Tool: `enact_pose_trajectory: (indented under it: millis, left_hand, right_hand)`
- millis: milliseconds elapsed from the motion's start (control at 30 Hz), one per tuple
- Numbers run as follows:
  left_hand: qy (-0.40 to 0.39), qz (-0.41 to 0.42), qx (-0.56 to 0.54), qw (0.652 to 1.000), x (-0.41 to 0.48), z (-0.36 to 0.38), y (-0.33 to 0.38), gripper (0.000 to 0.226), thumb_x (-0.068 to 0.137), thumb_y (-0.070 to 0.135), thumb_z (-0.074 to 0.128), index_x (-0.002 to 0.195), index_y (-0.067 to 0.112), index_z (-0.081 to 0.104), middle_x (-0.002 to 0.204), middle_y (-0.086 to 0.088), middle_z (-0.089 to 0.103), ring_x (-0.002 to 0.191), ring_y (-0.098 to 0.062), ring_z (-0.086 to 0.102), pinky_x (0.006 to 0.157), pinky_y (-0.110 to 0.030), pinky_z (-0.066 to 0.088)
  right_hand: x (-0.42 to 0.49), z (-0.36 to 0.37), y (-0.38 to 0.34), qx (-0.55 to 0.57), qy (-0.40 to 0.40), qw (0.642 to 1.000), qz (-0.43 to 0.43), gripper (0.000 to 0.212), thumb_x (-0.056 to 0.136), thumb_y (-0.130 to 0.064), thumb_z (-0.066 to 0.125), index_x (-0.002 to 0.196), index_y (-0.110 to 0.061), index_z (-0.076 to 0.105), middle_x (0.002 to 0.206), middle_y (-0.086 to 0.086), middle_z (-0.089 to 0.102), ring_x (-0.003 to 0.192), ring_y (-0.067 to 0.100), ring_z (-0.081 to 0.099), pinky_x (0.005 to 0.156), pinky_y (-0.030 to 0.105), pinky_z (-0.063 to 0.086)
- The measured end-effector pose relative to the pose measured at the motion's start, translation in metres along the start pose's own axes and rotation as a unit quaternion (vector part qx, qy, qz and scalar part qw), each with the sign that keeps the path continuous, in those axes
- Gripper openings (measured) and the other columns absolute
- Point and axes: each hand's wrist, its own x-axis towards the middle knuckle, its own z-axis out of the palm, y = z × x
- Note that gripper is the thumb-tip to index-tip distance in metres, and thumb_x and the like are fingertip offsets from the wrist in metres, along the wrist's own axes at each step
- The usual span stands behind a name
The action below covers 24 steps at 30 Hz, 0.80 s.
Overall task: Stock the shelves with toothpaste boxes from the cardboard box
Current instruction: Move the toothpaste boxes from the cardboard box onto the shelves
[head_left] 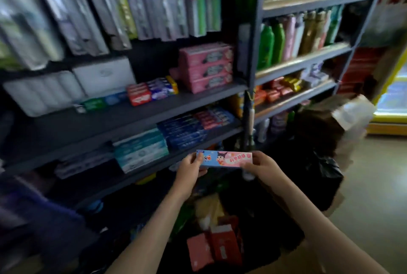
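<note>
The dark grey shelves [66, 128] rise above and to the left of the grip, and they take up most of the view. To the right of the grip and higher up stands a second rack [304, 62] lined with bottles. Straight below the grip, the cardboard box [293, 258] sits low, with red packets [222, 245] showing inside it. A black bag [319, 174] slumps just right of the grip.

Well above the grip, a stack of pink boxes [207, 67] sits on an upper shelf. Blue boxes [187, 132] lie just above the grip on the nearest shelf, with teal boxes [141, 150] to its left on the same shelf.

The toothpaste box [224, 158], pink and blue with a cartoon figure, is held level in the air in front of that shelf's edge, clear of both the shelves and the cardboard box. The left hand [189, 170] pinches its left end and the right hand [262, 167] its right end, fingers curled round the box.
</note>
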Motion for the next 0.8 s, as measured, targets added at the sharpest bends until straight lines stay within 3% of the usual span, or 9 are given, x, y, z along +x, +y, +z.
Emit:
enact_pose_trajectory:
  millis: [100,167,333,500,600,700,800]
  left_hand:
    - [0.081,0.032,0.0,0.996,0.009,-0.059,0.022,0.03,0.099,0.034,0.049,0.115,0.01,0.057,0.099,-0.005,0.064,0.087,-0.018,0.066,0.071,-0.028,0.057]
    - [0.144,0.056,0.017,0.988,0.011,-0.095,0.037,0.024,0.098,0.037,0.05,0.111,0.017,0.052,0.098,0.0,0.062,0.078,-0.012,0.065,0.061,-0.021,0.054]
    - [0.242,0.115,0.018,0.963,0.021,-0.179,0.066,0.021,0.097,0.034,0.052,0.109,0.018,0.05,0.109,-0.004,0.062,0.091,-0.018,0.063,0.084,-0.041,0.054]
    - [0.368,0.141,0.09,0.915,0.03,-0.26,0.077,0.029,0.1,0.028,0.046,0.121,0.01,0.053,0.104,0.0,0.058,0.095,-0.019,0.055,0.074,-0.027,0.037]
    - [0.416,0.115,0.105,0.896,0.038,-0.302,0.069,0.034,0.101,0.027,0.042,0.127,0.007,0.053,0.118,-0.01,0.061,0.106,-0.026,0.056,0.078,-0.029,0.039]
    - [0.438,0.05,0.101,0.892,0.05,-0.338,0.06,0.041,0.102,0.027,0.039,0.138,0.008,0.044,0.134,-0.012,0.053,0.12,-0.03,0.051,0.094,-0.036,0.041]
    - [0.439,0.05,0.085,0.893,0.065,-0.363,0.049,0.045,0.1,0.016,0.043,0.143,0.007,0.035,0.14,-0.012,0.047,0.125,-0.028,0.047,0.102,-0.038,0.041]
  right_hand:
    - [0.021,0.051,-0.055,-0.032,-0.052,0.997,-0.053,0.029,0.083,-0.024,0.072,0.108,-0.016,0.059,0.093,-0.002,0.068,0.073,0.01,0.064,0.063,0.026,0.05]
    - [0.033,0.08,-0.085,-0.06,-0.08,0.991,-0.089,0.028,0.083,-0.031,0.071,0.106,-0.019,0.059,0.096,-0.001,0.068,0.08,0.016,0.067,0.07,0.032,0.053]
    - [0.064,0.154,-0.159,-0.138,-0.142,0.964,-0.18,0.041,0.087,-0.033,0.066,0.121,-0.014,0.054,0.112,0.002,0.063,0.097,0.018,0.06,0.079,0.032,0.049]
    - [0.086,0.242,-0.218,-0.188,-0.191,0.938,-0.219,0.05,0.087,-0.036,0.066,0.13,-0.019,0.047,0.11,0.001,0.057,0.087,0.016,0.057,0.061,0.022,0.041]
    - [0.092,0.298,-0.236,-0.197,-0.198,0.931,-0.236,0.049,0.086,-0.032,0.068,0.129,-0.016,0.049,0.115,0.005,0.059,0.097,0.02,0.058,0.074,0.026,0.045]
    - [0.098,0.352,-0.244,-0.223,-0.21,0.918,-0.253,0.046,0.09,-0.027,0.064,0.13,-0.011,0.05,0.125,0.01,0.059,0.112,0.025,0.055,0.085,0.028,0.042]
    - [0.101,0.394,-0.245,-0.234,-0.226,0.91,-0.255,0.042,0.093,-0.024,0.059,0.131,-0.009,0.048,0.126,0.012,0.058,0.112,0.025,0.055,0.08,0.025,0.04]
